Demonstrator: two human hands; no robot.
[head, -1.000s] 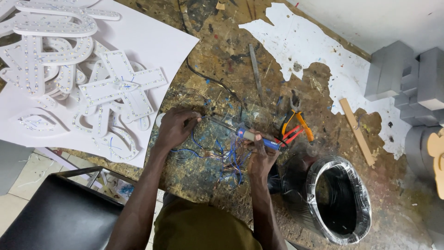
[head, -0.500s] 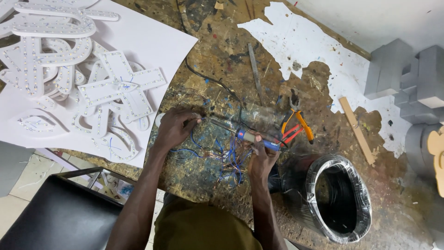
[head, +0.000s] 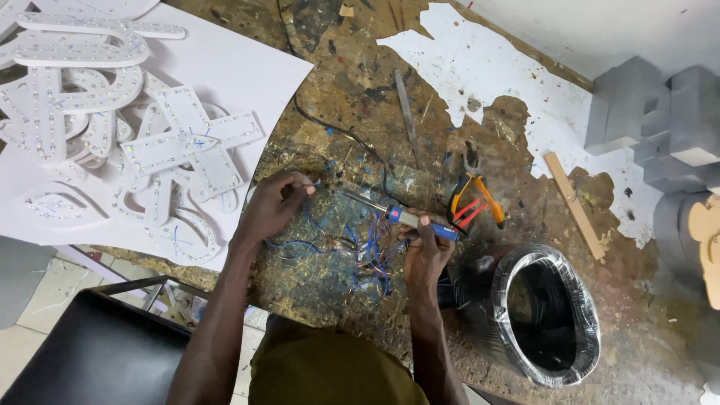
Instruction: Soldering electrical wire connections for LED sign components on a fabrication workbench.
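Right hand (head: 424,251) is wrapped tight around a soldering iron (head: 409,218), blue handle in the fist and the thin metal shaft angling up-left across the bench (head: 352,90). Left hand (head: 274,204) is curled closed, fingertips pinching what looks like the end of a thin wire right by the iron's tip, though it's too small to be sure. Between and just below the two hands sits a messy tangle of wires (head: 352,251), skinny blue and reddish strands looping all over the place. The bench is rough worn wood, crusted with paint flecks and scorch marks, with a patch of torn white paper (head: 487,71) stuck on the far side. Just right of the iron lie pliers (head: 472,199) with orange and red rubbery grips. Near the right forearm there's a fat coil (head: 536,315) of black cable, shiny like it's shrink-wrapped. Off to the left, a heap of flat white letters (head: 135,127) dotted with tiny LED rows rests on a white sheet (head: 240,67). Grey foam-looking blocks (head: 660,112) sit at the far right, and a flat wooden stick (head: 574,204) lies well right of the pliers.
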